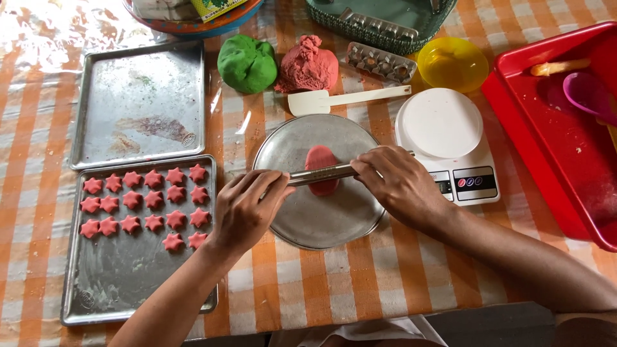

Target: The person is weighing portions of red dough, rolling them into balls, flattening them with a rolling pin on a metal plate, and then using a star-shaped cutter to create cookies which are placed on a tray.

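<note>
A slim metal rolling pin point(321, 173) lies across a flat piece of red dough point(319, 159) on a round metal plate point(308, 218). My left hand point(247, 209) rests on the pin's left end and my right hand point(398, 186) on its right end. Both palms press down over the pin. A metal tray point(128, 276) at the left holds several red star-shaped dough pieces point(144, 202) in rows.
An empty greased tray point(138, 103) lies at the back left. Behind the plate sit a green dough ball point(247, 63), a red dough lump point(308, 65), a white spatula point(340, 99), a metal mould point(379, 62), a yellow bowl point(452, 63), a white kitchen scale point(443, 138) and a red tub point(565, 141).
</note>
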